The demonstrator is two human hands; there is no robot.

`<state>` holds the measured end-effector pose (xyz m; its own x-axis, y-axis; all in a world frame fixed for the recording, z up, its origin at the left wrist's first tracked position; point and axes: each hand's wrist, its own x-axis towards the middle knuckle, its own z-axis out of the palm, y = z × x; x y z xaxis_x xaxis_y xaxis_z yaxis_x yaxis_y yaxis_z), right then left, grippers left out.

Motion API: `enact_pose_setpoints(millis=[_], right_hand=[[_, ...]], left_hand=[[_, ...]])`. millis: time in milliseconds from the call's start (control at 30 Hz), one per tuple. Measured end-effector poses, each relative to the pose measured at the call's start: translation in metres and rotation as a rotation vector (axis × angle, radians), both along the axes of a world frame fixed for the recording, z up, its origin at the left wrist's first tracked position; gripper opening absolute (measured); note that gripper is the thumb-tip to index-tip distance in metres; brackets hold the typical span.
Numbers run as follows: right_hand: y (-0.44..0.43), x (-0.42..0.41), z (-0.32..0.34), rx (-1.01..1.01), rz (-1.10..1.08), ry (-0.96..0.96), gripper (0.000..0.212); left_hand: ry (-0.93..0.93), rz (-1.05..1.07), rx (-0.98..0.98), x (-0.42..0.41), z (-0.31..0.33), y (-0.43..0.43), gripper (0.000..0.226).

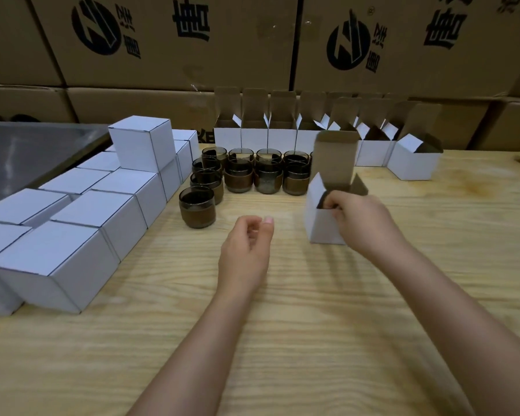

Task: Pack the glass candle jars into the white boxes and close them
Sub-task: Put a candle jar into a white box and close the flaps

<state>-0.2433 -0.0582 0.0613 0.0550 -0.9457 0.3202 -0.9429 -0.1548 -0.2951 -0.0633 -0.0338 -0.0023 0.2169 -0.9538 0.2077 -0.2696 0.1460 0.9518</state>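
Note:
An open white box (323, 222) stands on the wooden table (282, 310) right of centre, its lid flap upright. My right hand (360, 219) grips the box's near top rim, fingers curled over the edge into the opening. My left hand (248, 247) hovers above the table to the left of the box, fingers loosely curled and holding nothing. Several smoky glass candle jars (249, 172) with brown bands stand in rows behind; the nearest jar (197, 207) is left of my left hand. What lies inside the held box is hidden.
Closed white boxes (102, 211) are stacked along the left. A row of open white boxes (267, 136) lines the back, with another open box (415, 162) at the right. Large brown cartons (177, 40) form a wall behind. A grey metal surface (27, 154) lies far left.

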Motion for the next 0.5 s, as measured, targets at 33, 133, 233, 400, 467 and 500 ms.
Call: enact_pose_setpoints(millis=[33, 133, 233, 400, 467, 500], right_hand=[[0.009, 0.014, -0.001, -0.009, 0.021, -0.008, 0.028], [0.027, 0.053, -0.003, -0.037, 0.083, -0.019, 0.023], [0.038, 0.083, -0.007, -0.105, 0.133, 0.021, 0.019], [0.042, 0.092, 0.000, -0.041, 0.173, -0.171, 0.018], [0.044, 0.088, 0.001, -0.161, 0.204, -0.380, 0.017], [0.044, 0.086, -0.001, -0.316, 0.187, -0.455, 0.016]], left_hand=[[0.027, -0.019, -0.016, -0.001, 0.001, 0.001, 0.041], [0.123, -0.066, -0.078, -0.002, 0.003, 0.002, 0.068], [0.176, -0.107, -0.107, -0.001, 0.006, 0.003, 0.082], [0.229, -0.086, -0.154, 0.000, 0.006, 0.001, 0.074], [0.250, -0.059, -0.158, 0.000, 0.006, 0.001, 0.071], [0.252, -0.051, -0.155, 0.000, 0.006, 0.002, 0.073]])
